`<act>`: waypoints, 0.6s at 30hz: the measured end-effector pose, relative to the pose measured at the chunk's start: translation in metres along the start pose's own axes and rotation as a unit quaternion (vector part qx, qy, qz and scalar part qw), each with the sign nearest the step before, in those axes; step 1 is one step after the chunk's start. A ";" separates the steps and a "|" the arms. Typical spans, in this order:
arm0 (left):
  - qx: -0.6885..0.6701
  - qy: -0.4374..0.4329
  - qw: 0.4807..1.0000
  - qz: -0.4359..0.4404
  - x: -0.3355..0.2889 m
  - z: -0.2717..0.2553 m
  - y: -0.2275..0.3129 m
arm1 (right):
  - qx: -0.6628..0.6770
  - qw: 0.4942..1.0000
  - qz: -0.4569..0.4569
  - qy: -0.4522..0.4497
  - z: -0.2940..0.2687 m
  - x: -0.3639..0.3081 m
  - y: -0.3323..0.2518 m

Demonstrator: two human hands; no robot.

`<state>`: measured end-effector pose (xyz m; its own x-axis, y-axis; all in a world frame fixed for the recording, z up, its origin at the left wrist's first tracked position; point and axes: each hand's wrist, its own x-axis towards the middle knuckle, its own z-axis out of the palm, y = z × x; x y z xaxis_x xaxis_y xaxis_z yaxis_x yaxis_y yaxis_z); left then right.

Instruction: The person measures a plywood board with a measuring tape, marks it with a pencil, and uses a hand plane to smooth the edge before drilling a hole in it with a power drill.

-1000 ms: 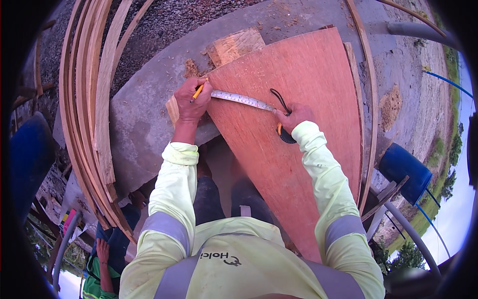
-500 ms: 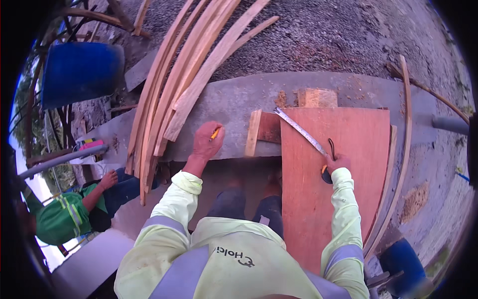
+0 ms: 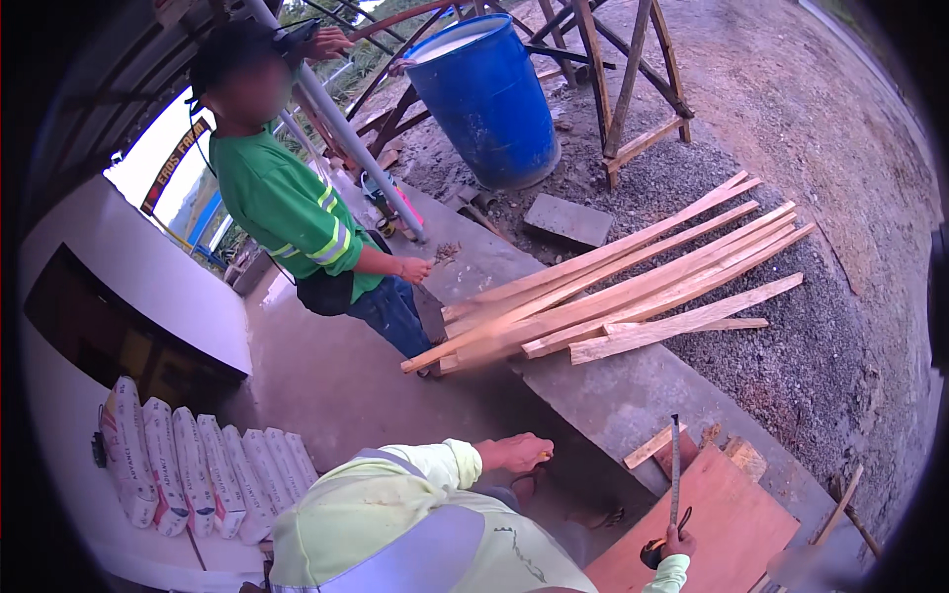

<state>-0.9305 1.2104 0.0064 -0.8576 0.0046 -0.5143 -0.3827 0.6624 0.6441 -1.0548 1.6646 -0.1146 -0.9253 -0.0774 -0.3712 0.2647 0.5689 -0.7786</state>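
My left hand [image 3: 522, 452] is closed over the step in front of me, and a small yellow-orange bit of a pencil [image 3: 545, 455] shows at its fingers. In my right hand [image 3: 679, 542] I grip a tape measure [image 3: 652, 554] with a dark case and a wrist loop. Its blade [image 3: 675, 469] is pulled out and points away from me, past the far edge of the reddish plywood sheet [image 3: 732, 524]. Beside the blade lies a short wood offcut [image 3: 648, 447]. A wood block [image 3: 745, 459] sits at the sheet's far edge.
Long wooden strips [image 3: 633, 287] lie across the concrete ledge [image 3: 593, 395] and gravel. A co-worker in a green shirt [image 3: 306, 222] stands by a grey post [image 3: 346, 128]. Beyond are a blue drum [image 3: 484, 109] and a concrete block [image 3: 568, 219]. Stacked bags [image 3: 198, 465] stand at left.
My view has swung left and up, bringing the co-worker, drum and bags into sight. The tape measure stays in my right hand over the plywood; the pencil stays in my left.
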 end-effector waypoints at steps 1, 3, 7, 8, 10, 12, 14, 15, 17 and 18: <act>-0.006 0.035 0.999 0.026 -0.007 -0.009 -0.008 | 0.019 1.000 -0.006 -0.010 0.020 -0.011 -0.016; -0.071 0.074 0.991 -0.081 -0.022 -0.026 -0.016 | 0.144 0.983 0.006 -0.110 0.058 -0.034 -0.055; -0.215 0.230 0.948 -0.040 -0.051 -0.047 -0.025 | 0.033 0.969 -0.049 -0.240 0.117 -0.070 -0.134; -0.302 0.293 0.907 -0.017 -0.054 -0.048 -0.027 | 0.060 0.959 -0.043 -0.272 0.131 -0.079 -0.149; -0.394 0.342 0.853 0.007 -0.058 -0.049 -0.030 | 0.029 0.943 -0.052 -0.328 0.145 -0.086 -0.175; -0.466 0.372 0.802 0.021 -0.064 -0.044 -0.029 | -0.013 0.928 -0.086 -0.363 0.152 -0.084 -0.194; -0.422 0.396 0.813 -0.066 -0.075 -0.046 -0.029 | -0.012 0.907 -0.043 -0.419 0.151 -0.077 -0.204; -0.522 0.391 0.757 -0.044 -0.082 -0.043 -0.024 | -0.005 0.894 -0.044 -0.446 0.150 -0.067 -0.209; -0.548 0.411 0.729 -0.007 -0.089 -0.041 -0.009 | -0.154 0.872 -0.123 -0.448 0.146 -0.048 -0.215; -0.535 0.418 0.734 -0.022 -0.091 -0.039 -0.002 | -0.134 0.871 -0.110 -0.460 0.144 -0.041 -0.216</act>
<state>-0.8649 1.1795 0.0740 -0.5761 -0.7568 -0.3088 -0.0834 -0.3214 0.9433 -1.0350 1.4271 -0.0038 -0.3040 -0.7613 -0.5726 -0.0787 0.6191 -0.7813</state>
